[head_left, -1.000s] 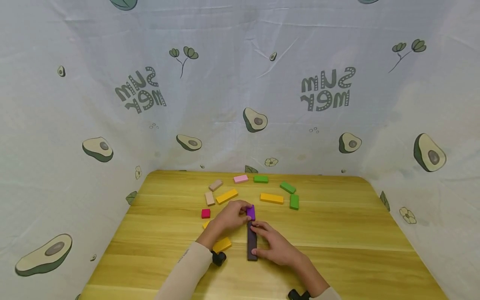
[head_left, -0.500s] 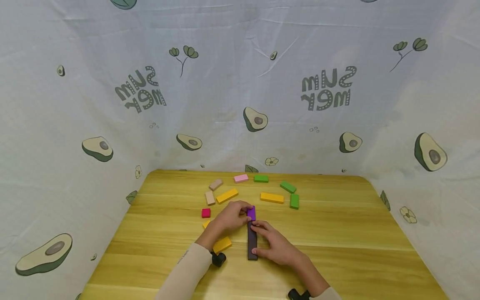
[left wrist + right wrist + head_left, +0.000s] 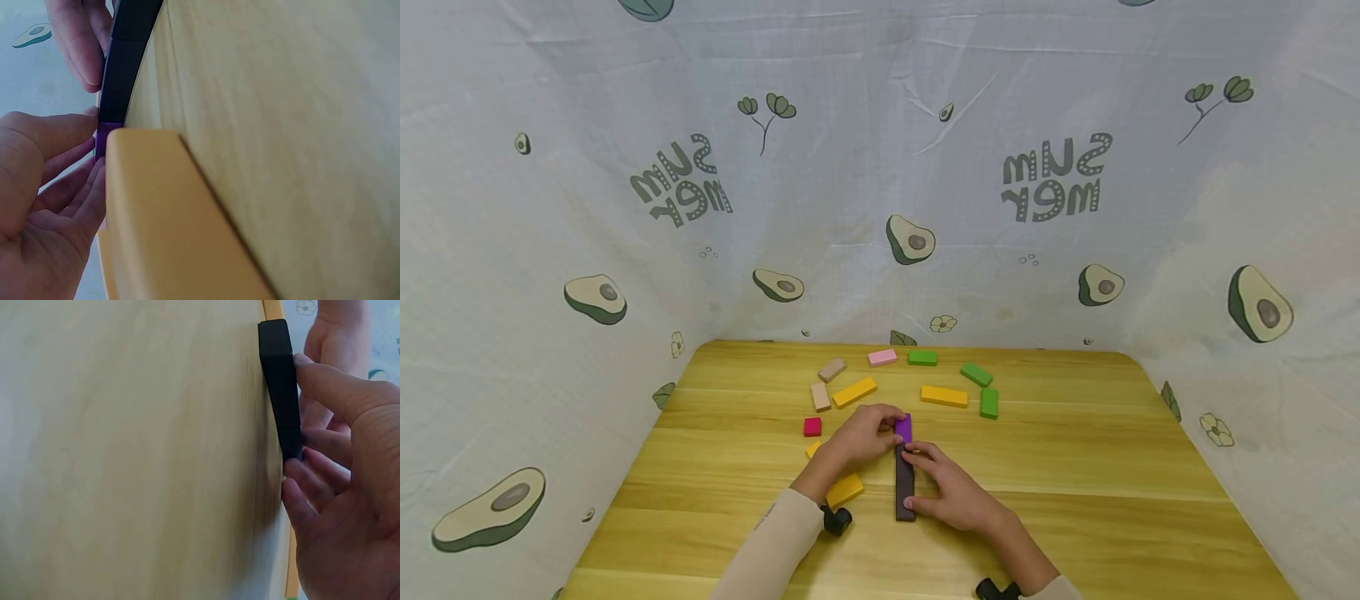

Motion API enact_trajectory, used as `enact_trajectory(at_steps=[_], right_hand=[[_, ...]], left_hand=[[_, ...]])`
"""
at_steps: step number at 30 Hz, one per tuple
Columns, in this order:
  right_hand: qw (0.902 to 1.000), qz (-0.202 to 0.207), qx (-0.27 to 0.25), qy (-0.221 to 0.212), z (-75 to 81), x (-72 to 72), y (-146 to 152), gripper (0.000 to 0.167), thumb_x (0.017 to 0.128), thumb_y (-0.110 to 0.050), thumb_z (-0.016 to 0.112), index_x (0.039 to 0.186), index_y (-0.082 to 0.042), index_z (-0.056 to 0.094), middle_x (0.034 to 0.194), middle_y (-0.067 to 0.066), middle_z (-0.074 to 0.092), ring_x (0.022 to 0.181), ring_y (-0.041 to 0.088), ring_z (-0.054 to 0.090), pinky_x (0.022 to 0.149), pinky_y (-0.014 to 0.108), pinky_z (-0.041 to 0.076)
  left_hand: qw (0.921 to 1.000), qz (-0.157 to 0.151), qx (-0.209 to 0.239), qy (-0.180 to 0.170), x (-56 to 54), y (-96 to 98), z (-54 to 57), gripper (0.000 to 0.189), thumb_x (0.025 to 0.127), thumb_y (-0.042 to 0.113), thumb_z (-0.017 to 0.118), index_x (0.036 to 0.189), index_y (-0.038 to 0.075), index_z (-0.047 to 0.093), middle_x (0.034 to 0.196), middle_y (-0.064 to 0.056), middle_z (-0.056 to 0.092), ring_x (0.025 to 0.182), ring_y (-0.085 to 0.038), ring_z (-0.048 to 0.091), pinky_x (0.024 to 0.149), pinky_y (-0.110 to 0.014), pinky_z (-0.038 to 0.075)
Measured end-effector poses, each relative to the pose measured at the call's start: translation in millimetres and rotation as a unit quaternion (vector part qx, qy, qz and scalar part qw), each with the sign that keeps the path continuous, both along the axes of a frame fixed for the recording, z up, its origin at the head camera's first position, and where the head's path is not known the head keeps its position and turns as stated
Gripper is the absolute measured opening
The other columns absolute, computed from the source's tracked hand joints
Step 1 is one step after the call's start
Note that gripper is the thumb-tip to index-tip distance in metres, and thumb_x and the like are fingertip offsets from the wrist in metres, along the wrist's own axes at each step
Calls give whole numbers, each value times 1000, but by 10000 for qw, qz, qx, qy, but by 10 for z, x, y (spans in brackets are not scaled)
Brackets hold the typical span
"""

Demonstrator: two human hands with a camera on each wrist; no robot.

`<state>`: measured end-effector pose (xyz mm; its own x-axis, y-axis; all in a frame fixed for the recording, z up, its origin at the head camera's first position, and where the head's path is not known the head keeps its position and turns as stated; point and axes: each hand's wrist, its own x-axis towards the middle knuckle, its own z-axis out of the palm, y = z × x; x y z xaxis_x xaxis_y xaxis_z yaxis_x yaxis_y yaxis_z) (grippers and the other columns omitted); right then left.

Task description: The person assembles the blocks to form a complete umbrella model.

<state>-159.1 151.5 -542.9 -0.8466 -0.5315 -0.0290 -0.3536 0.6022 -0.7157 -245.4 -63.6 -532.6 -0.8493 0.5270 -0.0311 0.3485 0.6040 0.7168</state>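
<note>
Gripping, left side: left hand [image 3: 863,435] pinches the purple block [image 3: 903,427] between thumb and fingertips, from its left.
Gripping, right side: right hand [image 3: 953,490] holds the black bar [image 3: 903,482], thumb at the near part, fingers at the far end.
Purple block: lies flat at mid-table, its near end touching the far end of the bar, the two in one line running near to far.
Black bar: flat on the table [image 3: 1090,475]; a seam crosses it in the left wrist view.
Yellow blocks: one [image 3: 845,491] near left, beside the left wrist; one [image 3: 812,449] partly hidden behind that forearm; one [image 3: 854,392] far left of the purple block; one [image 3: 944,397] far right of it.
Red block [image 3: 812,427]: left of the left hand, well apart from the purple block.
Far left: two beige blocks [image 3: 821,397], set at different angles.
Far edge: pink block [image 3: 882,357], with a green block [image 3: 922,358] just to its right.
Far right: two more green pieces [image 3: 976,374], near each other.
Backdrop: pale cloth [image 3: 850,183] printed with avocados, flowers and mirrored lettering.
</note>
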Motion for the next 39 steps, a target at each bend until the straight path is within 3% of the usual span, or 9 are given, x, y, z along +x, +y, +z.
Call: enact_trajectory(at_steps=[6,13,20,26,32,39], right_hand=[[10000,-48,-49,-9,-3,15,-1,72,95,-43,74,153,-8,49,166,10,32,152,36,36,118,62,35],[10000,-34,-22,-55,4,19,3,71,96,-42,73,154,-10,48,169,10,28,154,39,31,119,64,33],[10000,-20,0,-72,21,13,3,70,96,-41,72,154,-9,49,169,12,29,154,41,31,119,65,32],[10000,-3,-24,-22,12,9,5,72,97,-44,71,154,-8,48,169,11,29,153,41,32,119,65,33],[10000,33,-23,89,4,17,10,72,97,-44,70,154,-7,47,169,11,29,153,40,32,119,65,32],[9999,16,50,88,10,30,10,70,97,-40,71,155,-8,47,169,11,29,153,40,32,119,64,32]], left_hand=[[9998,-70,-2,161,4,-25,-42,38,100,21,70,137,15,66,133,-1,69,117,-12,66,105,-34,55],[9947,-496,-540,720,82,-75,-64,55,98,26,69,150,15,55,158,-4,50,145,-25,50,119,-43,42],[9889,-981,-984,525,204,-146,-14,82,89,33,69,161,11,37,171,-4,27,153,-31,36,123,-47,36],[9829,-1277,-1296,280,295,-186,-4,101,86,56,72,166,17,23,175,3,9,158,-28,24,124,-50,35],[9805,-1205,-1487,454,347,-190,15,122,72,82,71,166,20,22,175,6,8,159,-29,22,124,-53,33],[9773,-1099,-1632,785,372,-183,-21,121,71,84,71,165,21,27,174,4,14,159,-25,22,127,-57,22]])
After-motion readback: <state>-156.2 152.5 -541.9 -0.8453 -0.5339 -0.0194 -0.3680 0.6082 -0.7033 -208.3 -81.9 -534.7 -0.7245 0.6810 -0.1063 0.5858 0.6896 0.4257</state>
